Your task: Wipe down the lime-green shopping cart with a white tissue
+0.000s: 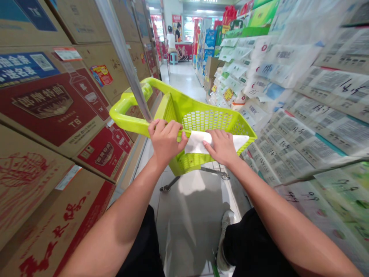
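A lime green plastic shopping basket cart (pixel 201 119) rolls in front of me down a narrow store aisle. My left hand (pixel 165 139) is closed around the near rim of the basket. My right hand (pixel 221 146) lies on the same rim, fingers pressed down on a white paper or cloth (pixel 198 141) that rests along the rim. A shiny metal pole (pixel 123 54) rises from the basket's left side past my left hand. The basket looks empty inside. My black shorts and one white shoe (pixel 223 238) show below.
Stacked cardboard boxes (pixel 52 115) with red labels wall the left side. Packs in white and green wrapping (pixel 311 100) fill the right shelves. Two people (pixel 173 38) stand far down the aisle near a blue stool (pixel 173 57). The floor is pale tile.
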Motion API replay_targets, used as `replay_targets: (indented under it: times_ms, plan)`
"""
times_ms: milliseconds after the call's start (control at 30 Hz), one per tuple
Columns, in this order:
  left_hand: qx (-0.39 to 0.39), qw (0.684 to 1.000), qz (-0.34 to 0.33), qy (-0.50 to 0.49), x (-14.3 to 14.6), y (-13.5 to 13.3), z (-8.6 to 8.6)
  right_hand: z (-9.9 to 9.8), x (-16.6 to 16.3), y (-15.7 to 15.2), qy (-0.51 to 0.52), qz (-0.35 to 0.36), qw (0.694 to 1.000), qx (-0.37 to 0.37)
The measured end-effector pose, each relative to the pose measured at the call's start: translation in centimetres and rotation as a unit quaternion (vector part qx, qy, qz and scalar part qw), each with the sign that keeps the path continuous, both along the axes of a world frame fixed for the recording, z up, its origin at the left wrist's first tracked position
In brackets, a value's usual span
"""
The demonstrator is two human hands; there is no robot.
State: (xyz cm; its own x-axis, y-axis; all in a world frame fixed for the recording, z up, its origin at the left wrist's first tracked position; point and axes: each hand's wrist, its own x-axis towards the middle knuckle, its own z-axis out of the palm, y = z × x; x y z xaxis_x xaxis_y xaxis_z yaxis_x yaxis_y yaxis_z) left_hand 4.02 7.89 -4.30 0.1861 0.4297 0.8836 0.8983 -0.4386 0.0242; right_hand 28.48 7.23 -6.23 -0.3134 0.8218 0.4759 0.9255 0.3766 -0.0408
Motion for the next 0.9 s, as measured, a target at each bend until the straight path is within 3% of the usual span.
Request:
replay_targets:
  times_ms: [100,300,500,633,800,900]
  plan:
    - [-0.010,1.000,-0.001,-0.009,-0.1,0.0,0.0,0.0,-0.9,-0.6,-0.004,0.048,0.999,0.009]
    - [-0.021,1.000,0.004,0.009,-0.1,-0.1,0.1,0.1,2.3,1.9,-0.027,-0.006,0.999,-0.043]
    - [-0.027,1.000,0.002,-0.014,0.4,-0.3,0.1,-0.6,-0.2,0.8,-0.030,0.048,0.998,0.026]
    - [-0.025,0.999,0.009,-0.028,0.2,-0.4,0.0,0.2,0.4,0.9,-0.033,0.082,0.996,-0.011]
    - [-0.009,1.000,0.018,-0.008,0.2,-0.5,0.1,0.8,2.7,1.7,-0.028,-0.035,0.996,-0.074]
    - [-0.011,1.000,0.017,-0.010,0.6,-0.6,0.1,0.2,1.2,0.6,0.011,-0.005,1.000,-0.025]
